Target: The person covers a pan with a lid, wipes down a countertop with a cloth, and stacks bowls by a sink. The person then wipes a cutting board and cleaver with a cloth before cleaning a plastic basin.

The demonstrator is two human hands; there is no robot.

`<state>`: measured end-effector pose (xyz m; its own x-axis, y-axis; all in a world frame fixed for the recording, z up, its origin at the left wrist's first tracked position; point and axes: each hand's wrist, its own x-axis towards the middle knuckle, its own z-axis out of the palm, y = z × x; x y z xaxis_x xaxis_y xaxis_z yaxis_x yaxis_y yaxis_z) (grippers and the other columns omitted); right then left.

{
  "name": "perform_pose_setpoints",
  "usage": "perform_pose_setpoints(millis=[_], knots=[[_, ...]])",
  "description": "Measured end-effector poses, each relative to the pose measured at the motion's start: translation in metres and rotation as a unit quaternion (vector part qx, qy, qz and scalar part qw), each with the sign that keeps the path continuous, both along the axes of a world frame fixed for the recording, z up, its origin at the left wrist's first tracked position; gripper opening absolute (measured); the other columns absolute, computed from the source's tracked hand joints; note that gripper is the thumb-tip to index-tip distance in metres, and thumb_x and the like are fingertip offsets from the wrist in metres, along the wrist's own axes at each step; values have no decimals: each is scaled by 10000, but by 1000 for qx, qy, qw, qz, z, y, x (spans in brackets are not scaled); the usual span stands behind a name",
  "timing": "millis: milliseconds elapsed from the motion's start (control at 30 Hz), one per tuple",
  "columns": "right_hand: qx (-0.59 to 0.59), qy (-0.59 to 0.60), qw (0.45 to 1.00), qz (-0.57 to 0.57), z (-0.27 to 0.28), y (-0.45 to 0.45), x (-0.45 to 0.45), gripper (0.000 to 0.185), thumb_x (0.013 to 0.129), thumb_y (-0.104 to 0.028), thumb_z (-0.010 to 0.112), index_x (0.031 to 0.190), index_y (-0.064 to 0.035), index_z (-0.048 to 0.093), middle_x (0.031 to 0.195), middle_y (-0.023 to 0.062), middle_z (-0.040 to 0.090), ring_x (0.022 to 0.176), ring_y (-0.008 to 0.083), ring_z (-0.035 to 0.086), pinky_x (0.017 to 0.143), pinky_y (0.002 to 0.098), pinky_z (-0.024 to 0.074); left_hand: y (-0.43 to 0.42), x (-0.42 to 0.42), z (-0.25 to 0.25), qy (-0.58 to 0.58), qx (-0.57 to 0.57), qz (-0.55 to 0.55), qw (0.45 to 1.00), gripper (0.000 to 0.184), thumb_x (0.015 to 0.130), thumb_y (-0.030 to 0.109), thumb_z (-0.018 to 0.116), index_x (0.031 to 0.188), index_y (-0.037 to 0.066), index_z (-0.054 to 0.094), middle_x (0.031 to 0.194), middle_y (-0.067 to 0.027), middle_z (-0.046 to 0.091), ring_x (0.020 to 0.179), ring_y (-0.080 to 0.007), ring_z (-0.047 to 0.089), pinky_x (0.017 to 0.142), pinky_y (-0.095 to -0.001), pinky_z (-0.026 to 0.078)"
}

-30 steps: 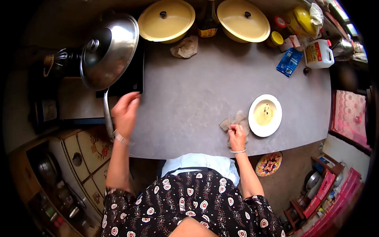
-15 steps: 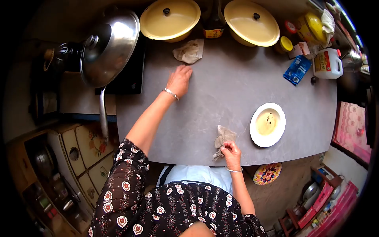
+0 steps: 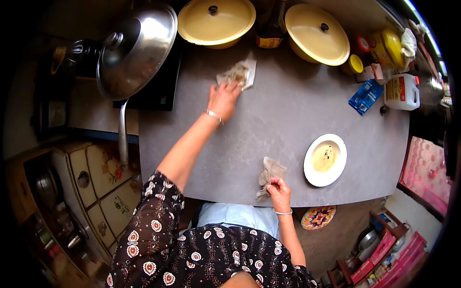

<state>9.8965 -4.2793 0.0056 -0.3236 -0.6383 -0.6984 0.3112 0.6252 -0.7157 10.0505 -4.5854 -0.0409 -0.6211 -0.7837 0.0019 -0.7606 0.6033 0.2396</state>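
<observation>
My left hand [image 3: 223, 100] reaches over the grey table, its fingertips on the near edge of a crumpled whitish cloth or paper [image 3: 237, 75]. Whether the fingers grip it or only touch it is hard to tell. Near the table's front edge my right hand [image 3: 279, 191] pinches a thin grey-brown cloth [image 3: 272, 172], which hangs to the left of the fingers. Right of this hand stands a white dish [image 3: 339, 172] with some yellowish liquid and dark bits in it.
A lidded pan [image 3: 139, 53] sits on a black cooktop [image 3: 165, 93] at left, handle toward me. Two yellow lidded basins [image 3: 218, 21] [image 3: 319, 36] and a dark bottle [image 3: 269, 41] stand at the back. A blue packet [image 3: 366, 97] and a white jug [image 3: 402, 91] lie right.
My left hand has moved from beside the pan handle across to the whitish cloth or paper. My right hand has lifted the grey-brown cloth a little and shifted slightly left.
</observation>
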Motion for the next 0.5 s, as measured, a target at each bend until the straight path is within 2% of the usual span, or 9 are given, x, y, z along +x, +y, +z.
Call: perform_pose_setpoints(millis=[33,100,200,300,433,500], knots=[[-16,41,999,22,-4,1,-1,108,755,15,611,854,6,567,771,-9,535,634,47,495,574,190,433,14,3,10,-9,26,16,1000,469,693,72,602,1154,126,537,1228,-31,500,1097,-239,445,892,-484,309],[-47,122,989,63,-12,1,-3,122,752,17,605,866,10,561,786,17,535,630,65,502,567,198,431,34,2,31,3,17,65,998,493,719,140,630,1196,130,506,1290,-38,448,1176,-268,382,912,-523,278],[-98,301,936,156,-19,-6,-6,147,736,35,580,877,7,552,802,85,523,655,160,550,571,261,455,31,-12,39,31,-48,5,998,542,753,242,634,1256,148,456,1375,-45,347,1281,-302,252,972,-539,225],[-163,431,864,205,-21,-22,-8,156,709,57,543,853,-2,540,805,139,510,700,273,563,594,353,470,18,-27,6,34,35,-6,999,586,779,311,607,1305,157,402,1428,-38,252,1338,-296,133,1023,-543,164],[-183,500,812,241,-39,-25,-11,189,669,46,506,848,-16,503,816,159,505,733,334,552,608,414,470,-16,-12,-17,27,-1,21,999,594,805,335,566,1324,122,371,1438,-41,235,1339,-278,149,1046,-524,144],[-171,536,787,255,-42,-26,-9,218,654,36,493,863,-24,486,819,158,503,727,336,549,602,414,471,-46,10,-31,12,-48,56,997,589,829,380,509,1334,118,356,1444,-54,229,1332,-272,161,1024,-527,182]])
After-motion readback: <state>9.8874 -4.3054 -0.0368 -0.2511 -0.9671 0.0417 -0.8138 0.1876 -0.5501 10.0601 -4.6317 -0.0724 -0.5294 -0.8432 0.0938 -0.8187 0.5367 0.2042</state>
